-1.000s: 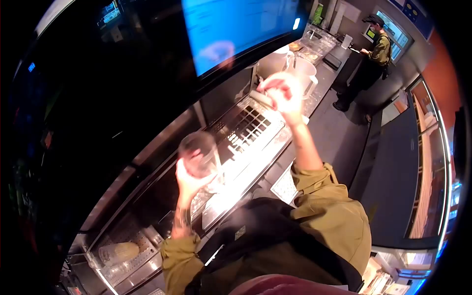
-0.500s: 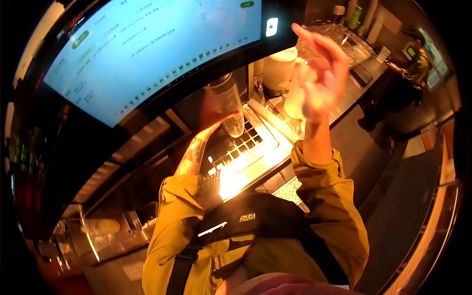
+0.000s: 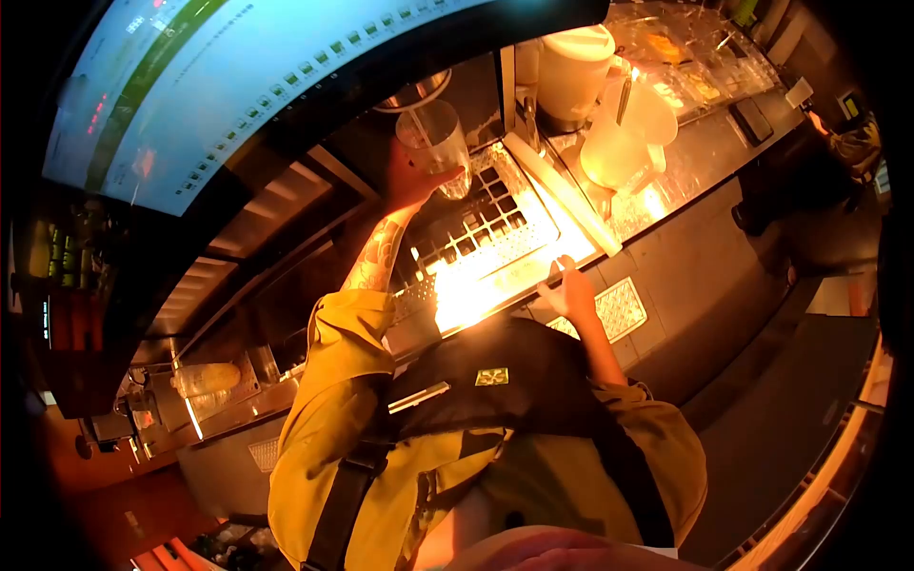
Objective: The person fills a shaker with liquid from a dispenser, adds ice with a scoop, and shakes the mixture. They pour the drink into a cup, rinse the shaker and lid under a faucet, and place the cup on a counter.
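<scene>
A: What is nearest?
B: The black apron (image 3: 495, 381), with a small tag (image 3: 492, 377) on it. Just past it is the right hand (image 3: 573, 293), near the front edge of the bench (image 3: 655, 198).
A: And its fingers?
B: Partly curled; I cannot tell whether they grasp anything. Below the bench's edge, a patterned panel (image 3: 621, 309) shows beside that hand.
A: What about the left hand (image 3: 409, 181)?
B: It reaches across to the far side of the grid (image 3: 493, 221), and its fingers are wrapped round a clear cup (image 3: 440, 138).
A: So where exactly is the cup?
B: Off the grid, its mouth close to a round metal fitting (image 3: 416, 95). I can't tell if they touch.
A: Anything beside the grid?
B: A pale bar (image 3: 562, 193) runs along its side. Past that is a pale jug (image 3: 621, 138) with a handle, then a lidded tub (image 3: 576, 71).
A: Farther out?
B: A dark tray (image 3: 751, 122) on the bench, clear wrapping (image 3: 690, 57) near it, and a lit screen (image 3: 200, 81) at upper left. Farthest off, at the right, a person (image 3: 857, 143) shows dimly
</scene>
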Demonstrator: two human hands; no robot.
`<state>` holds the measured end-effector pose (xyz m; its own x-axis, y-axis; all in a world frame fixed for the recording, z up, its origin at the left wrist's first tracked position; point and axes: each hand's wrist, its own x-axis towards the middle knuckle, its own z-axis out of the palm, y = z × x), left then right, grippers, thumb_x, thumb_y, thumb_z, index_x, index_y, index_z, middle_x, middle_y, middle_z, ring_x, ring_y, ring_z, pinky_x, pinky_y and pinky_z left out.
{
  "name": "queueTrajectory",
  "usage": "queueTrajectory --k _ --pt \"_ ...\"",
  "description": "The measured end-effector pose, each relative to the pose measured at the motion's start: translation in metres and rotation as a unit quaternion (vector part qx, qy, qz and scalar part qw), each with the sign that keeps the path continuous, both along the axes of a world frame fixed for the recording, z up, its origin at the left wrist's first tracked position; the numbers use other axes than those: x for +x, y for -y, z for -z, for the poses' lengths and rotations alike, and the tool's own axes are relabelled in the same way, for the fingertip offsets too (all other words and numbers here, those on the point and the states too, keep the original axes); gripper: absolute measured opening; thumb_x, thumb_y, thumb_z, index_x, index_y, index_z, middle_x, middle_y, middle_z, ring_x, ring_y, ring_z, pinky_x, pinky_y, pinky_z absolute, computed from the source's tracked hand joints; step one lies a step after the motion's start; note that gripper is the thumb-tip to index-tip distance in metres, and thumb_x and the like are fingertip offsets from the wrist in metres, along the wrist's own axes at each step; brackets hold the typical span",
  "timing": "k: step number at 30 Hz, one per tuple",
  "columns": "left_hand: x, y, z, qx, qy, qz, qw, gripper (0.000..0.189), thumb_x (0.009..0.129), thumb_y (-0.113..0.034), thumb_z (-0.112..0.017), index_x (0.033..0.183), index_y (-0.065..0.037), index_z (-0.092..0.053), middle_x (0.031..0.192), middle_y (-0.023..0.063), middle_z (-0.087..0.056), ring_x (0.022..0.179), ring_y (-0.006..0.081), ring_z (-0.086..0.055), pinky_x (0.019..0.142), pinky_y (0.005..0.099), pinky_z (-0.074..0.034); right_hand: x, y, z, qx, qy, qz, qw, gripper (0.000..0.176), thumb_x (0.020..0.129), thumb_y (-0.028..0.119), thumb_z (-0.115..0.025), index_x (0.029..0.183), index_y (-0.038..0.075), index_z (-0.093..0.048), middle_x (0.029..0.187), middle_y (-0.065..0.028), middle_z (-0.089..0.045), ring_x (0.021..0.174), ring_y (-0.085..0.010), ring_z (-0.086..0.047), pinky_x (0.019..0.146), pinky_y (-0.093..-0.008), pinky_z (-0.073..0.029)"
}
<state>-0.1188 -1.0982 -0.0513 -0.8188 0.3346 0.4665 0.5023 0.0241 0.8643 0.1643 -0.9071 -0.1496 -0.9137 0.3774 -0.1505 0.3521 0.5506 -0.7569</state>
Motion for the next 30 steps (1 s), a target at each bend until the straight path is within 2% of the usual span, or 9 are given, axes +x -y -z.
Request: queueTrajectory --k 3,5,6,9,12,16,25,28,30 --pt "-0.002 -0.003 0.031 0.036 0.048 0.019 0.998 0.095 0.049 -0.011 -0.093 0.125 -0.007 -0.036 0.123 0.0104 -0.048 0.112 0.0237 -0.05 0.095 0.0394 -0.044 0.012 0.008 0.007 0.0 0.026 -0.048 0.999 0.065 0.069 0.022 -0.073 0.117 -0.003 -0.037 0.098 -0.025 -0.058 0.086 -0.0402 -0.061 0.075 -0.0421 -0.049" --pt "-0.001 -0.002 0.046 -0.009 0.018 -0.031 0.999 0.087 0.05 -0.015 -0.093 0.118 -0.005 -0.039 0.115 0.0096 -0.053 0.106 0.021 -0.053 0.091 0.036 -0.046 0.006 0.01 -0.001 0.017 0.012 -0.042 0.999 0.052 0.071 0.019 -0.072 0.107 0.0 -0.04 0.068 -0.0162 -0.062 0.068 -0.03 -0.066 0.064 -0.0362 -0.05" --pt "-0.003 -0.003 0.053 -0.031 0.002 -0.055 0.998 0.083 0.051 -0.018 -0.093 0.114 -0.005 -0.041 0.111 0.0092 -0.056 0.103 0.0196 -0.055 0.088 0.0343 -0.047 0.004 0.008 0.003 0.02 0.015 -0.043 0.999 0.047 0.071 0.018 -0.072 0.103 0.0 -0.041 0.068 -0.0175 -0.062 0.069 -0.0324 -0.066 0.064 -0.0386 -0.05" --pt "-0.007 -0.007 0.065 0.061 -0.028 -0.057 0.996 0.084 0.05 -0.027 -0.093 0.112 -0.003 -0.042 0.106 0.0115 -0.06 0.097 0.0213 -0.06 0.084 0.0351 -0.05 -0.002 0.008 -0.004 0.023 0.021 -0.039 0.999 0.045 0.072 0.02 -0.072 0.1 -0.001 -0.043 0.068 -0.019 -0.062 0.071 -0.034 -0.065 0.067 -0.0415 -0.05" --pt "-0.007 0.001 0.064 -0.025 0.068 -0.047 0.996 0.092 0.05 -0.014 -0.093 0.123 -0.005 -0.037 0.121 0.0103 -0.048 0.111 0.0205 -0.049 0.096 0.0358 -0.043 -0.005 0.011 -0.007 0.043 0.019 -0.048 0.998 0.046 0.073 0.022 -0.072 0.101 -0.002 -0.044 0.073 -0.0219 -0.062 0.075 -0.0367 -0.064 0.071 -0.0437 -0.05" --pt "-0.002 0.004 0.055 -0.075 0.048 -0.063 0.994 0.093 0.052 -0.015 -0.092 0.125 -0.004 -0.036 0.12 0.0106 -0.051 0.111 0.0196 -0.051 0.097 0.0339 -0.043 -0.009 0.013 -0.01 0.081 0.044 -0.066 0.994 0.048 0.073 0.027 -0.07 0.101 -0.004 -0.046 0.089 -0.0282 -0.061 0.084 -0.0412 -0.061 0.074 -0.0448 -0.049" --pt "-0.002 0.006 0.055 -0.058 0.066 -0.032 0.996 0.096 0.055 -0.011 -0.091 0.13 -0.003 -0.032 0.125 0.0122 -0.05 0.117 0.0211 -0.049 0.098 0.036 -0.045 -0.014 0.013 -0.011 0.098 0.084 -0.069 0.989 0.053 0.074 0.031 -0.069 0.106 -0.007 -0.05 0.096 -0.0281 -0.061 0.089 -0.0424 -0.06 0.076 -0.0461 -0.05" --pt "-0.006 0.004 0.063 -0.029 -0.023 -0.069 0.997 0.086 0.053 -0.03 -0.092 0.118 -0.003 -0.042 0.112 0.015 -0.061 0.099 0.0232 -0.062 0.086 0.0354 -0.051 -0.013 0.015 -0.011 0.1 0.091 -0.068 0.988 0.053 0.074 0.032 -0.069 0.105 -0.007 -0.05 0.101 -0.0285 -0.059 0.091 -0.0419 -0.06 0.078 -0.0461 -0.049" --pt "-0.007 0.006 0.064 -0.027 -0.01 -0.054 0.998 0.087 0.053 -0.03 -0.092 0.119 -0.003 -0.041 0.114 0.0152 -0.061 0.1 0.0239 -0.062 0.086 0.0356 -0.051 -0.01 0.017 -0.011 0.099 0.08 -0.064 0.99 0.052 0.074 0.032 -0.069 0.105 -0.006 -0.05 0.103 -0.0281 -0.058 0.092 -0.0417 -0.059 0.078 -0.0463 -0.049"
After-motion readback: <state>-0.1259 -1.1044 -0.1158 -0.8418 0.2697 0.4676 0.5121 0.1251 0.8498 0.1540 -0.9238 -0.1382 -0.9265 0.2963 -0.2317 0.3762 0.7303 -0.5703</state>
